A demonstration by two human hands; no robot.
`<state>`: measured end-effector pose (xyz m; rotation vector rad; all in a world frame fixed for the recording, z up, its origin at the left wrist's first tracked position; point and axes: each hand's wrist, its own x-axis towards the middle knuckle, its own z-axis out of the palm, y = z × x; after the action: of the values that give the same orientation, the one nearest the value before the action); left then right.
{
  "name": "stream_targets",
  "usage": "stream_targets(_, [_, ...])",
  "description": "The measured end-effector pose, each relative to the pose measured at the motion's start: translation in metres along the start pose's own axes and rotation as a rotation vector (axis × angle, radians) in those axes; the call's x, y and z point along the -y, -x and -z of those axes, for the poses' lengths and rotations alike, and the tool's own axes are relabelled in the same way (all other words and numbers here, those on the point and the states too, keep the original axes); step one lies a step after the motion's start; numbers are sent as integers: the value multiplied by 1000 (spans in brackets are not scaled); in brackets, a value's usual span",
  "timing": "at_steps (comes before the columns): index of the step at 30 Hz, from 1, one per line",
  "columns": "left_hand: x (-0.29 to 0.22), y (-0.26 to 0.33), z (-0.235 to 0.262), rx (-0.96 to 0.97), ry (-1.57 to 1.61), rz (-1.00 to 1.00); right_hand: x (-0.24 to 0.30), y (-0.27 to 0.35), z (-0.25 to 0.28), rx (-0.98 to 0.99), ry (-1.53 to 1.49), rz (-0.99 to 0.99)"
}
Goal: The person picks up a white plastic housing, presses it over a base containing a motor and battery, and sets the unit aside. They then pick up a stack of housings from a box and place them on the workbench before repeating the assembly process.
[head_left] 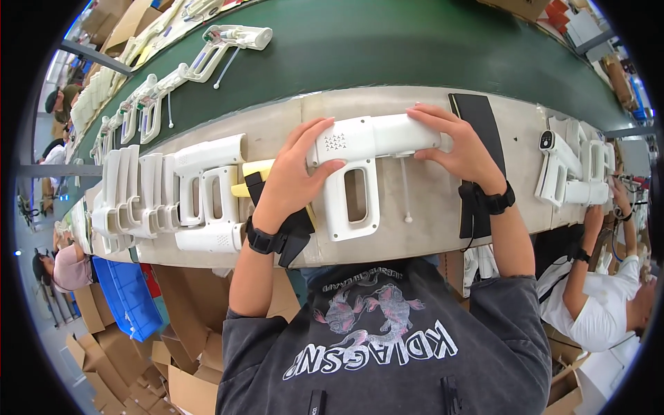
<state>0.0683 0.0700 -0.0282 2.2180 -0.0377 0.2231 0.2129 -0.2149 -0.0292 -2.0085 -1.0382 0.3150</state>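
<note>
The white case, shaped like a toy gun, is held up between two hands over the bench. The left hand pinches one end, fingers on top and thumb below. The right hand pinches the other end the same way. The case looks closed on the side we see, so that part seems done. I can't tell if screws sit in its little holes. A thin white tube hangs loose under it, so that bit may be left to do. More work waits on the green belt, where open cases show their wires.

White parts crowd the bench on the left. A yellow thing pokes out by the left wrist (it's half hidden, so I can't say what it is). A black mat lies by the right hand. Those could get bumped. White cases stand farther right, near another person's hand.
</note>
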Motion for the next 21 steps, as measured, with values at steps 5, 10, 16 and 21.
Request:
stream_targets(5, [19, 1, -11, 43, 3, 31, -18, -2, -15, 48, 130, 21])
stream_targets(10, [21, -1, -12, 55, -70, 22, -27, -3, -10, 62, 166, 60])
stream_targets(16, [26, -21, 6, 277, -52, 127, -35, -17, 1, 191, 97, 17])
stream_targets(21, [-6, -15, 25, 315, 100, 84, -4, 7, 20, 218, -510, -279])
